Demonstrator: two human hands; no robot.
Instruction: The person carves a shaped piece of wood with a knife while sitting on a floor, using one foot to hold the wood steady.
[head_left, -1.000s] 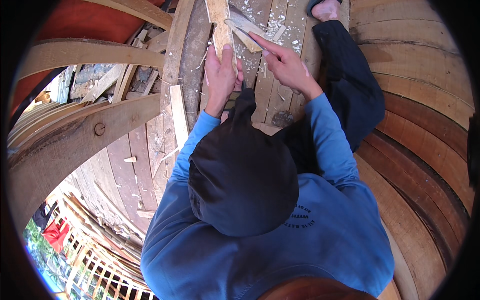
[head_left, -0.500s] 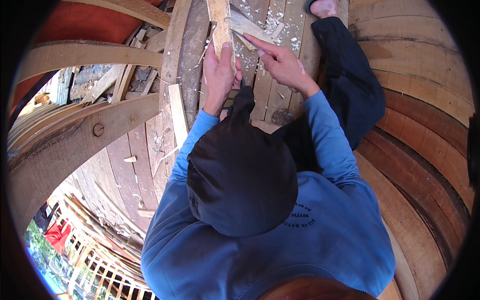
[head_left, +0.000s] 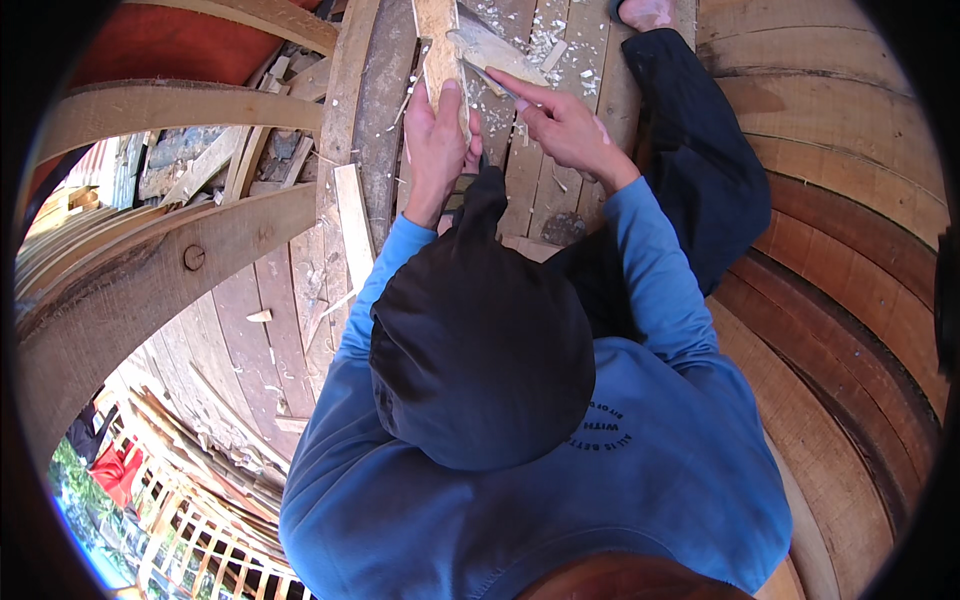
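At eight o'clock near the rim, a red cloth (head_left: 117,472) hangs by a slatted wooden frame (head_left: 205,545). A thick curved beam (head_left: 140,268) crosses at nine o'clock, and a pale loose strip (head_left: 353,220) lies on the floorboards at ten. The left hand (head_left: 435,150), just short of twelve, is closed around the lower end of a pale wooden piece (head_left: 438,50), thumb on top, fingers wrapped under its right side. That piece points up to twelve o'clock. A black cap (head_left: 480,330) fills the centre. Toward half past twelve, a slim blade (head_left: 489,77) slants to the wood's right edge; whether it touches, I cannot tell. White chips (head_left: 545,35) scatter beyond. The right hand (head_left: 568,130), at one o'clock, grips the blade's tool, index finger stretched along it, the others curled; its handle is hidden. A dark trouser leg (head_left: 700,165) bends at two o'clock, and curved planks (head_left: 840,110) line three.
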